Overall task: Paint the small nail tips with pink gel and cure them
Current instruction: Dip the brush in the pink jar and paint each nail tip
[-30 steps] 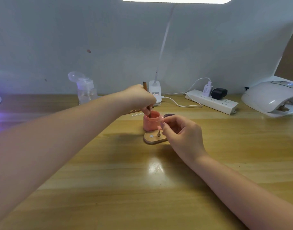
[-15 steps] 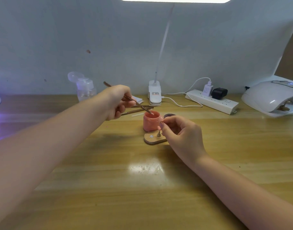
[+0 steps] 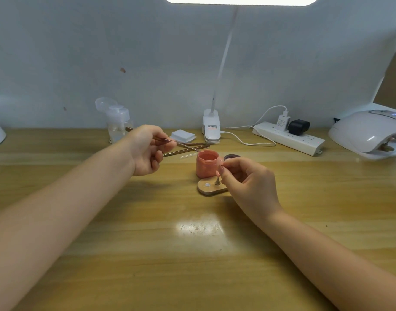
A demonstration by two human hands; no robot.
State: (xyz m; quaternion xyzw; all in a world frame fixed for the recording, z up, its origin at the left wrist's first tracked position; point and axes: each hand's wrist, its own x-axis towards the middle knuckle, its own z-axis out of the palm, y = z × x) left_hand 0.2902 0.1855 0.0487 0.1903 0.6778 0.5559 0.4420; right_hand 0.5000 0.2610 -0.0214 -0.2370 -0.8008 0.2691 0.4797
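A thin brush is pinched in the left hand, its long axis running from upper left down to the right, so that the bristle end lies just at the near-left rim of the open pink gel pot. The pot stands on the desk directly to the right of that hand and just beyond the right hand.

The right hand is curled, thumb and forefinger pinched together at what appears to be a small nail tip on a metal peg; the tip itself is too small to be made out clearly. The peg rises from a small wooden stand, which touches the pot's near side.

The coming move is judged to turn on the short gap from the brush end to the pinched tip: down and to the right, across the pot's mouth. The left hand is the nearer to the gel, the right to the stand.

Beyond the left hand, spare brushes lie crossed near the pot. The curing lamp sits well apart, far right of the right hand, with bare desk between.
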